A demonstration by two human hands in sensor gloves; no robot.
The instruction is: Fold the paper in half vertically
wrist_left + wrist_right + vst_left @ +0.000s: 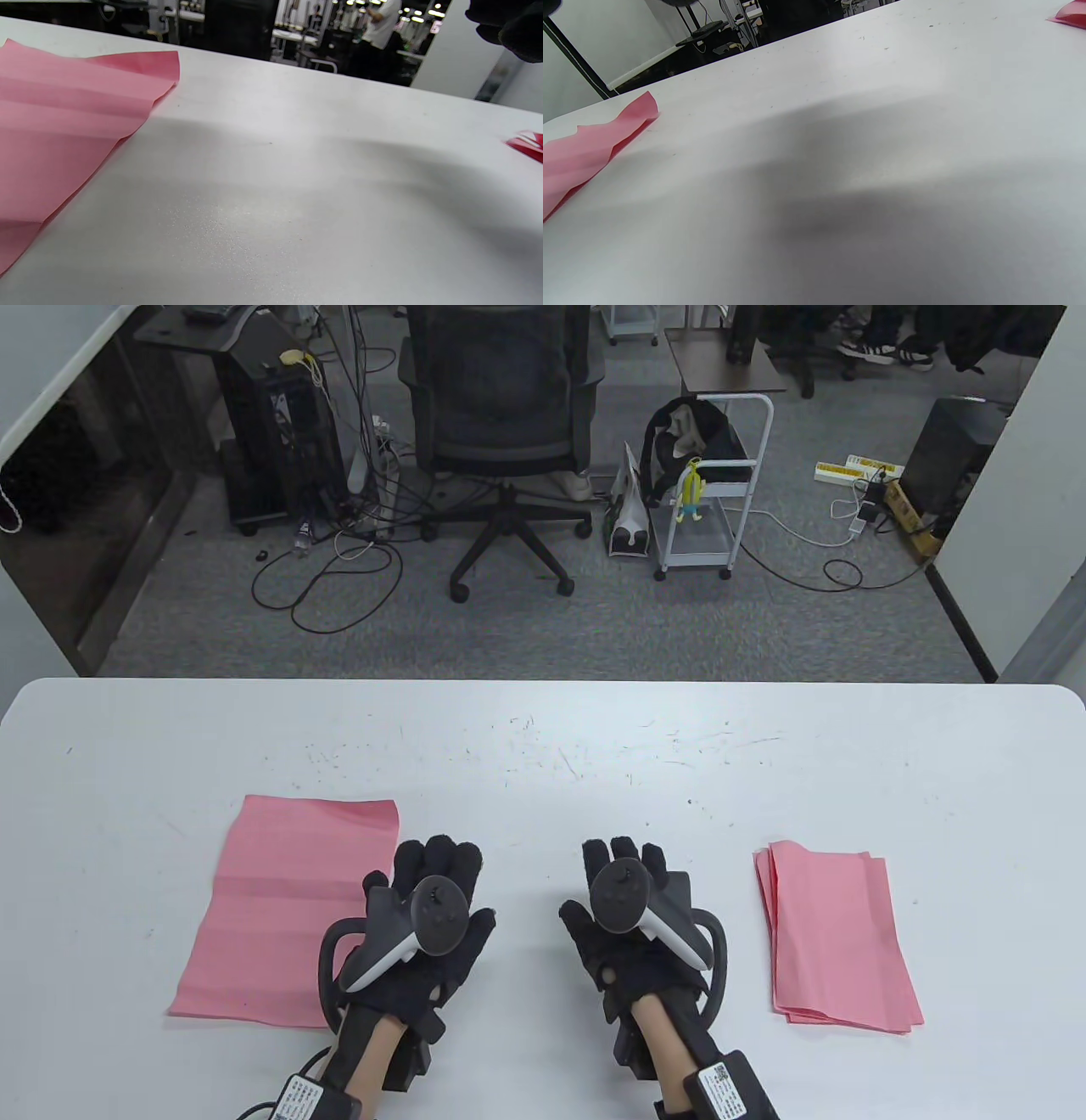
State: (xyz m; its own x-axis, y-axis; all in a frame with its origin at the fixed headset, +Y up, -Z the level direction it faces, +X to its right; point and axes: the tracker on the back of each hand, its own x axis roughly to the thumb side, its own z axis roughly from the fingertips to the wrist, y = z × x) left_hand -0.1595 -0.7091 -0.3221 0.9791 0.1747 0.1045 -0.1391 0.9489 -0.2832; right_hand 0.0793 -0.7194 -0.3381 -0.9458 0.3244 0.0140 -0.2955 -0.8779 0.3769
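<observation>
A flat pink sheet of paper [280,908] with faint creases lies on the white table [543,746] at the left. It also shows in the left wrist view [63,127] and the right wrist view [589,144]. My left hand [433,874] is palm down just right of the sheet and holds nothing. Its tracker overlaps the sheet's right edge in the table view. My right hand [632,874] is palm down beside it over bare table and holds nothing. The hands cast shadows on the table in both wrist views.
A stack of folded pink papers [840,937] lies at the right of the table, right of my right hand; its corner shows in the left wrist view [528,144]. An office chair [505,415] and a white cart [708,492] stand on the floor beyond the table's far edge.
</observation>
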